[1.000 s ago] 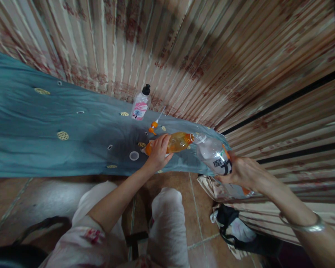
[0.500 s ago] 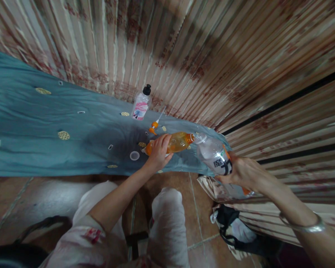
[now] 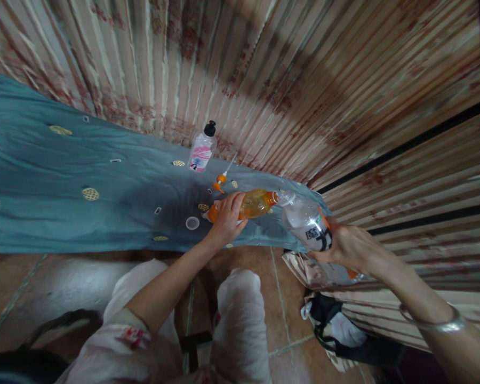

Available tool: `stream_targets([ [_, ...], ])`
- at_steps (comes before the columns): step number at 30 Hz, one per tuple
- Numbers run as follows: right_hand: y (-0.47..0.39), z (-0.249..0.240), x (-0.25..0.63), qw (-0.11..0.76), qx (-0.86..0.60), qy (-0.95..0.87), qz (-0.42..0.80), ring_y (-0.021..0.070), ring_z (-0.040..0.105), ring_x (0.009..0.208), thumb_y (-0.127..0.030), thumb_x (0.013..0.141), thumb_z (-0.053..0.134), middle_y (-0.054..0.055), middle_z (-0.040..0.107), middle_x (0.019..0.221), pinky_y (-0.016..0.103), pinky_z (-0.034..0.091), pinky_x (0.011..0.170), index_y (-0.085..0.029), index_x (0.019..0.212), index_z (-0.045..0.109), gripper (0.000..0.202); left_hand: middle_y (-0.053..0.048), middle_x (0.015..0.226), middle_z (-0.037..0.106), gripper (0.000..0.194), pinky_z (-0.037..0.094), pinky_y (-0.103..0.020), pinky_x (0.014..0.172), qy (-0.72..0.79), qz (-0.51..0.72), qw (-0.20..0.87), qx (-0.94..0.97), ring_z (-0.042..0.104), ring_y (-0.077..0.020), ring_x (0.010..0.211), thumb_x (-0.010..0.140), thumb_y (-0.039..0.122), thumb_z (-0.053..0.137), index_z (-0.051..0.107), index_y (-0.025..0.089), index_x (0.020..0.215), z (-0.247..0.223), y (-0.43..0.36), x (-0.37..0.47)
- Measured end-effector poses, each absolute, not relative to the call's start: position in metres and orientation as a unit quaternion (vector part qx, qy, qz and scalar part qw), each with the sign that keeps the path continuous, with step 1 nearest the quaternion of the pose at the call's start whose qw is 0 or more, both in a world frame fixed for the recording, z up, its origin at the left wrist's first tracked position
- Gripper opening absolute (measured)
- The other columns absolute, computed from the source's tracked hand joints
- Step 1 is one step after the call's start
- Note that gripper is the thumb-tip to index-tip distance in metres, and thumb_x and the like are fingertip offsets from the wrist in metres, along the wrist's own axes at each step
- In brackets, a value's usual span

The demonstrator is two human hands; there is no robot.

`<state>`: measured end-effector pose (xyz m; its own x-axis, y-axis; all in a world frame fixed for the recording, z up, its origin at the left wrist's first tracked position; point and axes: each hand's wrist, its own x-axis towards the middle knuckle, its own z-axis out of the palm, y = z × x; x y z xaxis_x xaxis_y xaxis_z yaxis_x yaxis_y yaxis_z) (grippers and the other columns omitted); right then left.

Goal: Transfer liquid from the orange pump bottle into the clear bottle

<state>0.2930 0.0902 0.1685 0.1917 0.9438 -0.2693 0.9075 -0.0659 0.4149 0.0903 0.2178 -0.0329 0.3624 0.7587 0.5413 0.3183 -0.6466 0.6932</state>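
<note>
My left hand (image 3: 226,217) is wrapped around an orange-tinted bottle (image 3: 258,204), tilted nearly flat with its mouth to the right. My right hand (image 3: 346,245) grips a large clear plastic bottle (image 3: 303,216) with an orange and white label, tipped so its neck points up and left. The two mouths meet, or nearly so; I cannot tell whether liquid passes between them. An orange pump head (image 3: 220,182) with a clear tube lies on the cloth beyond my left hand. Near that hand's wrist sits a small round white cap-like piece (image 3: 192,223).
A clear pump-less bottle with a black cap (image 3: 202,149) and pink label stands at the back of the blue-green cloth (image 3: 44,186). Pleated curtains (image 3: 176,69) hang behind and to the right. Below right, a dark bag (image 3: 330,320) rests by the tiled floor (image 3: 280,314).
The clear bottle has turned slightly in my right hand, so more of its label's lettering shows. My left hand and the orange-tinted bottle stay in place.
</note>
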Motion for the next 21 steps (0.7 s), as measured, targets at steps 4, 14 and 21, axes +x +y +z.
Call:
stream_targets([
  [4, 0.0904, 0.1681, 0.2934, 0.245, 0.726, 0.642, 0.032, 0.0280, 0.068, 0.064, -0.062, 0.072, 0.056, 0.008, 0.066, 0.063, 0.028, 0.035, 0.052, -0.015, 0.096, 0.056, 0.053, -0.017, 0.138, 0.046, 0.067, 0.035, -0.049, 0.107, 0.340, 0.449, 0.243, 0.790, 0.044, -0.0310, 0.128, 0.078, 0.021, 0.061, 0.032, 0.015, 0.138, -0.0329, 0.2177, 0.0903],
  [14, 0.0898, 0.1689, 0.2936, 0.241, 0.731, 0.638, 0.028, 0.0264, 0.067, 0.061, -0.062, 0.071, 0.057, 0.004, 0.062, 0.057, 0.027, 0.034, 0.049, -0.015, 0.096, 0.057, 0.053, -0.017, 0.138, 0.046, 0.068, 0.036, -0.049, 0.107, 0.336, 0.451, 0.245, 0.790, 0.045, -0.0315, 0.127, 0.077, 0.022, 0.062, 0.033, 0.014, 0.138, -0.0347, 0.2190, 0.0902],
  [21, 0.0894, 0.1682, 0.2951, 0.240, 0.723, 0.647, 0.037, 0.0277, 0.068, 0.062, -0.064, 0.072, 0.056, 0.006, 0.064, 0.060, 0.028, 0.034, 0.049, -0.015, 0.097, 0.057, 0.055, -0.017, 0.138, 0.046, 0.067, 0.036, -0.048, 0.107, 0.339, 0.452, 0.250, 0.787, 0.045, -0.0310, 0.127, 0.077, 0.020, 0.062, 0.034, 0.013, 0.137, -0.0349, 0.2193, 0.0910],
])
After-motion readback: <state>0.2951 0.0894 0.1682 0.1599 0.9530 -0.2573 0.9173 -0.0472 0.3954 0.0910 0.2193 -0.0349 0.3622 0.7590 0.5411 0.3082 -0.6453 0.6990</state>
